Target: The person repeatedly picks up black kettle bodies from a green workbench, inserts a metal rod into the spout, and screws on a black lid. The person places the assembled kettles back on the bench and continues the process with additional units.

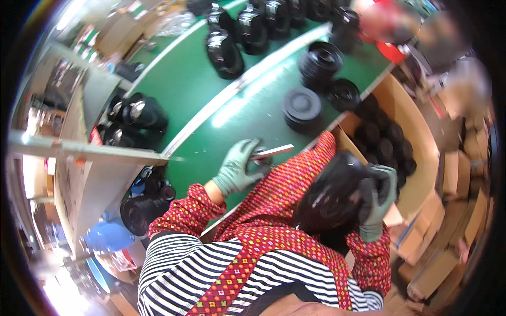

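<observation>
My left hand (235, 167), in a pale green glove, is closed around a thin pale bar (276, 151) over the near edge of the green work surface. Its far end sticks out to the right, and what lies inside the fingers is partly hidden. At my right side, a glossy black rounded housing (328, 194) rests against my body and red patterned apron. My right hand (380, 199), gloved too, grips that housing's right end. Beyond the hands, a stack of black round parts (302, 108) stands on the surface.
A cardboard box (421, 142) full of black round parts stands right of the work surface. Several glossy black housings (224, 52) line the far side, past a white rail (240, 81). More housings (142, 113) sit at left. Another person's blurred hand (464, 87) shows at upper right.
</observation>
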